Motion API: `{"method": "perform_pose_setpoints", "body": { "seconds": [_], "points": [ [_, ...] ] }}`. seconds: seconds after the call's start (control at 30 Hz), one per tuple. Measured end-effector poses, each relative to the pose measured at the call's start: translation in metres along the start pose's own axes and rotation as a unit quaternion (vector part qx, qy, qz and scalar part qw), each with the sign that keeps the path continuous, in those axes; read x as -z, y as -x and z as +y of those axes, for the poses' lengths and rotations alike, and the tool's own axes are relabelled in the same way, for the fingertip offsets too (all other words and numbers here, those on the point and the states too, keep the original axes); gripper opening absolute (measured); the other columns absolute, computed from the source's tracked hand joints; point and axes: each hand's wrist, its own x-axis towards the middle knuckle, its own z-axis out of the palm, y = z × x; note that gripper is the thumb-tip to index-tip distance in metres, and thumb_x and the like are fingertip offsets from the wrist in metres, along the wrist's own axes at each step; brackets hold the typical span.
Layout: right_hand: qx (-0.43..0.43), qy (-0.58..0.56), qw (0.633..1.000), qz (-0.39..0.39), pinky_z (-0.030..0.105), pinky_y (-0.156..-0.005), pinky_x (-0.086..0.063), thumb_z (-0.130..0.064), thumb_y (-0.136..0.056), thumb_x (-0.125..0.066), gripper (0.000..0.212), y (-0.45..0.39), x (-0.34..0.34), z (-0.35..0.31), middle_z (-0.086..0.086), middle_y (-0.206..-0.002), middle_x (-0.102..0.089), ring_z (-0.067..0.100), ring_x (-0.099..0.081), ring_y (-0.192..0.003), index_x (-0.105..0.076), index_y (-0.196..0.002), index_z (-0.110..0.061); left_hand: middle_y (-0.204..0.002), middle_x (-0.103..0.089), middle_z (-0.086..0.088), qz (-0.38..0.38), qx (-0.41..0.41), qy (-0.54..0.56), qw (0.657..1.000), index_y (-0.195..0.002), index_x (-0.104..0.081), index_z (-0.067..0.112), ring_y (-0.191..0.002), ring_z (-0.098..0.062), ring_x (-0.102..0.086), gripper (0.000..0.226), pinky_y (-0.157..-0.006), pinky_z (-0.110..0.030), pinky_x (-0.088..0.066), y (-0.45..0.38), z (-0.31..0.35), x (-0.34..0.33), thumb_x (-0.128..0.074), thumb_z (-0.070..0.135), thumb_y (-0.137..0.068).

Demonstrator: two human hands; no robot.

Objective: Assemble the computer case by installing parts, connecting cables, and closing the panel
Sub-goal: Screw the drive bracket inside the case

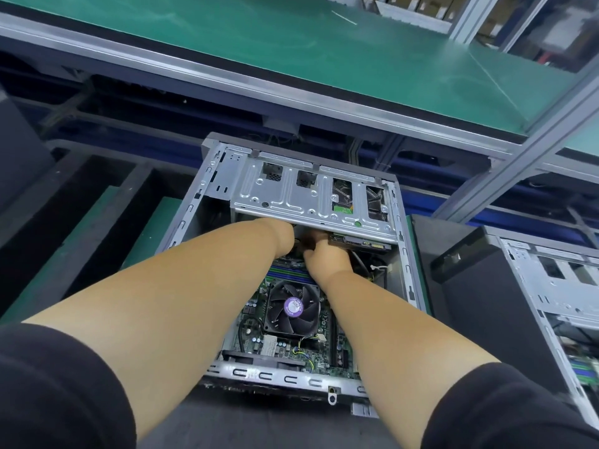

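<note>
Open computer case (207, 202) lying on its side low in front of the person, side panel off so the inside faces up for reaching in. Drive cage (311, 192) of bare metal spanning the far end, overhanging the board and leaving only a narrow gap beneath. Drive (363, 243) showing under the cage's near right edge, connector end turned toward the person, probably so a cable can be pushed on from this side. Motherboard (291, 348) flat on the case floor, cooling fan (293, 307) with a purple label at its middle, memory slots just beyond it.

Both hands pushed into the gap below the cage, close together, nearly touching. Left hand (282, 236) mostly hidden under the cage edge: cannot tell how far open, nor whether holding anything. Right hand (327, 254) with fingers curled, apparently around something small and dark, likely a plug or cable end, though too hidden to be sure. Judging by the placement, a cable-connecting step near the drive, one hand steadying while the other seats.

Black cables (363, 264) trailing by the right wall. Outward: dark trays around the case, a second open case (551, 286) to the right, a green-topped counter (291, 43) above on a metal frame.
</note>
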Motion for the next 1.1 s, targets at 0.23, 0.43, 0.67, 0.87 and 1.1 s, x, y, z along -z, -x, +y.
{"method": "perform_pose_setpoints", "body": {
  "seconds": [0.23, 0.43, 0.67, 0.87, 1.1],
  "points": [
    [-0.028, -0.037, 0.999, -0.005, 0.033, -0.079, -0.047, -0.022, -0.102, -0.044, 0.041, 0.0, 0.001, 0.0, 0.022, -0.117, -0.064, 0.035, -0.062, -0.106, -0.048, -0.139, -0.006, -0.073, -0.041, -0.004, 0.015, 0.01, 0.097, 0.995, -0.068, -0.042, 0.011, -0.085, -0.024, -0.044, 0.031, -0.075, -0.029, -0.036, -0.006, -0.003, -0.006, -0.042, 0.003, -0.098],
    [-0.044, -0.005, 0.998, -0.04, 0.032, -0.075, -0.046, -0.029, -0.104, -0.039, 0.038, -0.004, 0.001, 0.0, 0.019, -0.11, -0.068, 0.034, -0.063, -0.104, -0.055, -0.126, -0.003, -0.077, -0.043, -0.003, -0.007, 0.017, 0.153, 0.988, -0.092, -0.051, 0.009, -0.077, -0.02, -0.044, 0.01, -0.068, -0.028, -0.037, -0.007, -0.004, -0.004, -0.043, 0.011, -0.099],
    [-0.049, -0.038, 0.998, -0.025, 0.039, -0.094, -0.053, -0.032, -0.102, -0.046, 0.037, -0.006, -0.005, 0.0, 0.015, -0.116, -0.068, 0.031, -0.063, -0.107, -0.058, -0.126, -0.007, -0.086, -0.051, -0.007, -0.019, 0.014, 0.064, 0.998, -0.103, -0.059, 0.005, -0.086, -0.024, -0.048, 0.019, -0.076, -0.03, -0.037, -0.013, -0.005, -0.004, -0.041, 0.013, -0.101],
    [-0.065, -0.031, 0.997, -0.025, 0.036, -0.09, -0.053, -0.038, -0.101, -0.046, 0.041, -0.011, -0.008, 0.008, 0.015, -0.114, -0.067, 0.031, -0.062, -0.107, -0.058, -0.126, -0.009, -0.126, -0.056, -0.012, -0.04, 0.012, 0.08, 0.996, -0.134, -0.056, 0.011, -0.112, -0.026, -0.054, 0.041, -0.094, -0.034, -0.042, -0.015, -0.007, 0.001, -0.053, 0.032, -0.1],
    [-0.101, -0.065, 0.993, -0.022, 0.024, -0.048, -0.035, -0.051, -0.097, -0.053, 0.041, -0.015, -0.011, 0.011, 0.002, -0.065, -0.052, 0.015, -0.048, -0.058, -0.059, -0.093, -0.01, -0.124, -0.055, -0.011, -0.01, 0.027, 0.052, 0.998, -0.136, -0.05, 0.004, -0.095, -0.021, -0.04, 0.037, -0.1, -0.035, -0.041, -0.023, -0.006, -0.008, -0.043, 0.022, -0.105]
  ]
}}
